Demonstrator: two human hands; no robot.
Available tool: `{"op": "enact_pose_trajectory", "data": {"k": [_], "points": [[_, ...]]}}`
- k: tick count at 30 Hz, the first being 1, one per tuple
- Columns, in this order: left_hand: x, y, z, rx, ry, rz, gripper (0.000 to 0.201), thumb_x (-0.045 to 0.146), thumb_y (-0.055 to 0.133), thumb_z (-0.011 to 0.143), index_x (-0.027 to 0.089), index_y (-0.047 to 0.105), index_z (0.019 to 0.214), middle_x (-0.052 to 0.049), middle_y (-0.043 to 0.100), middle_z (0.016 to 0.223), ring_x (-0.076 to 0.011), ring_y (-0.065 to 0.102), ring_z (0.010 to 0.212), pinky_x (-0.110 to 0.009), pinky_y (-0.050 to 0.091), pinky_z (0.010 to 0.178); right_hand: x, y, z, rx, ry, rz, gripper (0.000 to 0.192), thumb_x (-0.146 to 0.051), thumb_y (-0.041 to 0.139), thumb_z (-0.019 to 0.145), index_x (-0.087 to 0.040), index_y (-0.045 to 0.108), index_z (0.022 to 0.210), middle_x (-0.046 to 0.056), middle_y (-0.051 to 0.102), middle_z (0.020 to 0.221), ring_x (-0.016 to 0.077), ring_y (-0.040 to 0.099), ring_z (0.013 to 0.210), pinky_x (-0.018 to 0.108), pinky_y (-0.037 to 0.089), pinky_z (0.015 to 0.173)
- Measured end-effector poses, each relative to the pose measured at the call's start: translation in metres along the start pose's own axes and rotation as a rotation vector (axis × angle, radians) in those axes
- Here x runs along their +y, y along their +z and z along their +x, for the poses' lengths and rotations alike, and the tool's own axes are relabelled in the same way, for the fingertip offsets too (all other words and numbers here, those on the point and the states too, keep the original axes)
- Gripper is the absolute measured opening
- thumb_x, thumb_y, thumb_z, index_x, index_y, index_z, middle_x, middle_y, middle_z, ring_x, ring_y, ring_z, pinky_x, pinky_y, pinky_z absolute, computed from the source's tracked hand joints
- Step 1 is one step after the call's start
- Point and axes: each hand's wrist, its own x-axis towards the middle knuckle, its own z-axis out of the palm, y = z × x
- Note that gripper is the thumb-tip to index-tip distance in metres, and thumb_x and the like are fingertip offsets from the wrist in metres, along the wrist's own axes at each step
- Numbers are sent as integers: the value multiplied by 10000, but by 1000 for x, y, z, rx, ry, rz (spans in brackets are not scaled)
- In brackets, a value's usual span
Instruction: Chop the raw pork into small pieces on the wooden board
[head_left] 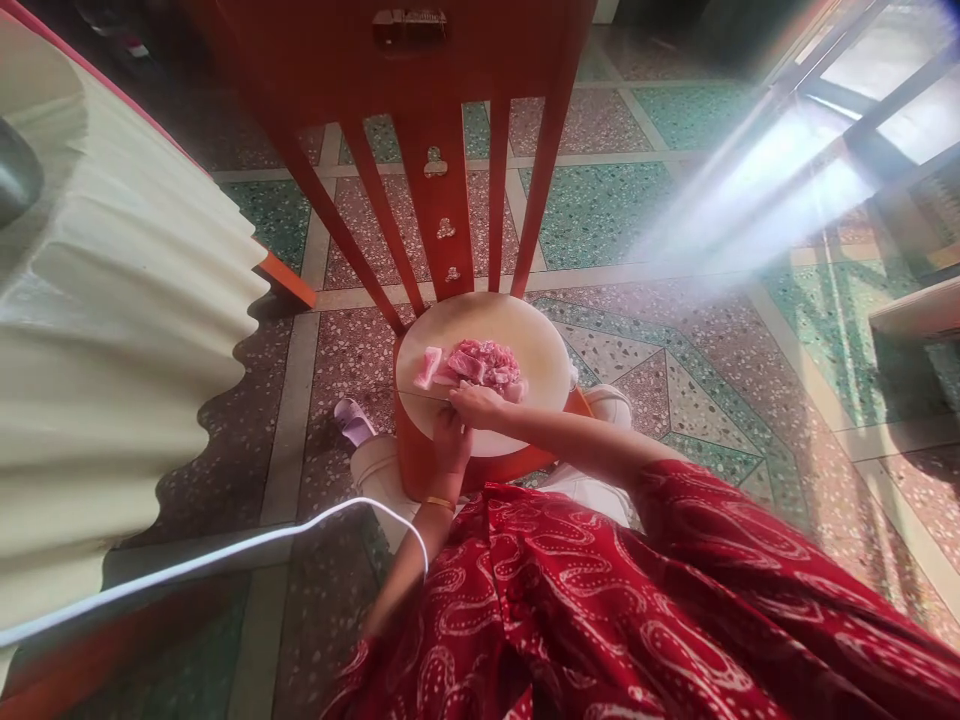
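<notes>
Pink meat heaped at frame centre on a round board, atop a red chair seat. Right hand laid flat, fingers together, touching the meat's near edge. Left hand just below at the board's rim, grip hard to tell, perhaps curled.

Cutting board on chair seat; chair back behind it. Meat pieces piled mid-board. Right hand at meat's near edge; left hand just below, at board rim. Counter left. Cable crosses floor lower left.
</notes>
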Motion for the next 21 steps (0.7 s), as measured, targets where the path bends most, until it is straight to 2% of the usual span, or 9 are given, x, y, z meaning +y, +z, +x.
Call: {"op": "enact_pose_trajectory", "data": {"k": [2,6,9,11,15,18,21], "points": [[3,-1,0,6,-3,4,220,256,457,894,187,619,1025,-140,624,1029,-264,513,1079,-428,396,963,1,-1,-2,10,-6,11,237,-164,450,889,-136,617,1055,144,666,1014,219,645,894,270,479,705],[8,-3,0,23,6,0,230,266,443,915,168,622,1021,-131,613,1062,-245,536,1050,-418,415,959,28,0,-42,-16,105,28,420,-158,461,887,-189,488,1306,113,676,983,214,650,844,266,472,699],[10,-7,-2,35,10,-8,243,311,464,919,171,604,1062,-109,592,1116,-207,554,1024,-401,457,928,45,1,-72,-28,204,-7,381,-141,441,891,-150,512,1264,147,651,1007,210,639,826,259,470,667],[10,-10,-4,39,12,-8,281,351,490,911,183,572,1121,-93,568,1171,-185,561,1018,-397,487,897,47,1,-81,-27,208,-22,352,-140,428,890,-125,525,1228,161,626,1026,203,633,797,259,471,632],[10,-13,-3,46,15,-1,306,366,509,902,197,554,1154,-93,548,1208,-180,561,1028,-388,499,883,40,-1,-82,-39,144,-51,316,-146,415,888,-129,557,1169,163,599,1058,179,618,729,252,458,576],[7,-10,-1,52,5,0,244,331,467,915,196,609,1059,-118,589,1127,-229,543,1064,-436,453,947,40,-3,-78,-66,118,-71,291,-148,407,897,-124,586,1126,167,614,1027,183,613,745,247,448,580],[1,-7,0,30,-4,-14,256,307,407,925,202,626,1008,-122,616,1058,-275,523,1091,-492,397,995,43,-5,-67,-88,84,-41,313,-165,427,908,-143,569,1186,145,650,955,192,617,789,244,446,629]]}}
